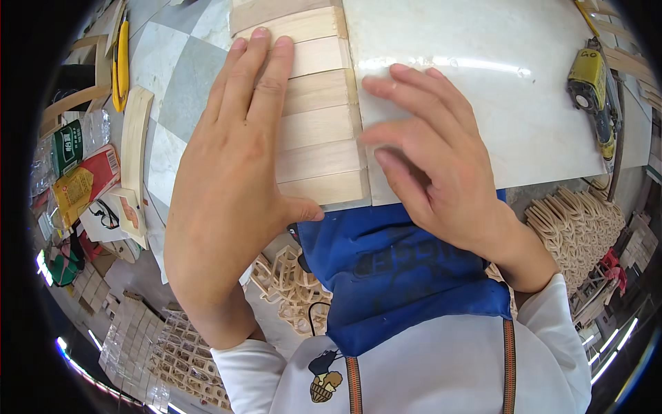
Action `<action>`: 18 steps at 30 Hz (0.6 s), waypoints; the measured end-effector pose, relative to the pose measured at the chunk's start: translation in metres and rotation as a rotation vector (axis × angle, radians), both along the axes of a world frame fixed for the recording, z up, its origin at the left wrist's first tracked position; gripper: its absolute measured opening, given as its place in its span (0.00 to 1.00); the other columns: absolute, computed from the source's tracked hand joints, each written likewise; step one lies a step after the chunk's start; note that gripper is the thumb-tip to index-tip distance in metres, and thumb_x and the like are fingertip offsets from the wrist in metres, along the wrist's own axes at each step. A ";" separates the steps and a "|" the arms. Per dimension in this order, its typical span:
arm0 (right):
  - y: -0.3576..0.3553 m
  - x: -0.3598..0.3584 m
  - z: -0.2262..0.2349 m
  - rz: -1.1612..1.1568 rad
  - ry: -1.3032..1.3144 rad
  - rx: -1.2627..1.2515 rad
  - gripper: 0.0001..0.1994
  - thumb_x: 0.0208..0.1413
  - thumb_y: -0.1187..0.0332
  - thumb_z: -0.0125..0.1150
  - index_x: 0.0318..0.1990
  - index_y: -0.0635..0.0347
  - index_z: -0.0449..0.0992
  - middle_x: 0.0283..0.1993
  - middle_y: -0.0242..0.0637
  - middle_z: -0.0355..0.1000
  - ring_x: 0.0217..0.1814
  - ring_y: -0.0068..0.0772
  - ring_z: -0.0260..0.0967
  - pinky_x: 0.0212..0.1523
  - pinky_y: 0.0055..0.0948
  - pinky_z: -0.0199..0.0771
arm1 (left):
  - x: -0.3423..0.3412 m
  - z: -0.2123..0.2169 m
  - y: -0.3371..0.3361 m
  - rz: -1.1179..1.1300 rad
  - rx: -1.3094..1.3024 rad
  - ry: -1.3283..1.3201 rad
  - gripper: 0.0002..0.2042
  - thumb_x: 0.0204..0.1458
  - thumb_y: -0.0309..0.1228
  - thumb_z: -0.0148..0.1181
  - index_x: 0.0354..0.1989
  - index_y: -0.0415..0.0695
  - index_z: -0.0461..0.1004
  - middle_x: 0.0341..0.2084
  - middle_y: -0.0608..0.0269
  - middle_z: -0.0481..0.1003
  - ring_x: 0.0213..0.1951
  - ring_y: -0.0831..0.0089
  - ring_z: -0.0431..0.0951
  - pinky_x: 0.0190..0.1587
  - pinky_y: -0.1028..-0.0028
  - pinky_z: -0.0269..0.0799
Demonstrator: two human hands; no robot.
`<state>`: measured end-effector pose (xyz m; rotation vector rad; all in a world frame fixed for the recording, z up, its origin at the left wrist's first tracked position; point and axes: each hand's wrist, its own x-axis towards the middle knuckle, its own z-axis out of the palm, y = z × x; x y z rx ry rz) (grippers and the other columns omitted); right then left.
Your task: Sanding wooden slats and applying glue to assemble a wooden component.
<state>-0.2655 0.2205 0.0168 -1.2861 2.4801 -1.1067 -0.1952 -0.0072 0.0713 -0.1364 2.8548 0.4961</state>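
Note:
A row of pale wooden strips (318,124) lies side by side on the work table, running away from me. Across their left part rests my left hand (231,165), palm down, with fingers stretched forward and the thumb out along the nearest strip. My right hand (441,152) is just right of the strips' right ends, over a glossy white panel (531,138). Its fingers are curved and apart, slightly blurred, and nothing shows between them. Whether its fingertips touch the strip ends, I cannot tell.
A yellow-green and black hand tool (587,90) lies at the far right. On the left are a yellow-handled tool (121,62), a curved wooden piece (138,145) and a red-and-yellow packet (86,183). Bundled wooden parts (576,228) stand below right, near my blue apron (407,276).

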 end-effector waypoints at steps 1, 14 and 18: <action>-0.004 0.000 0.000 -0.039 -0.024 -0.044 0.18 0.58 0.76 0.69 0.56 0.53 0.86 0.70 0.37 0.76 0.76 0.49 0.67 0.80 0.47 0.64 | 0.000 0.000 0.000 0.002 -0.006 -0.001 0.79 0.05 0.33 0.89 0.85 0.51 0.59 0.82 0.61 0.62 0.81 0.53 0.62 0.83 0.57 0.62; -0.014 -0.011 -0.008 -0.044 0.019 -0.134 0.09 0.57 0.78 0.71 0.44 0.55 0.88 0.55 0.30 0.80 0.62 0.39 0.70 0.63 0.35 0.74 | 0.001 -0.002 -0.001 0.015 0.017 0.007 0.79 0.03 0.35 0.89 0.84 0.52 0.60 0.81 0.62 0.63 0.80 0.54 0.64 0.82 0.58 0.62; -0.013 -0.012 -0.006 -0.039 -0.064 -0.139 0.09 0.58 0.79 0.71 0.43 0.55 0.88 0.54 0.30 0.80 0.62 0.39 0.70 0.63 0.34 0.74 | 0.002 -0.003 -0.002 0.015 0.024 0.008 0.79 0.03 0.35 0.89 0.84 0.52 0.60 0.81 0.63 0.63 0.80 0.54 0.64 0.82 0.58 0.62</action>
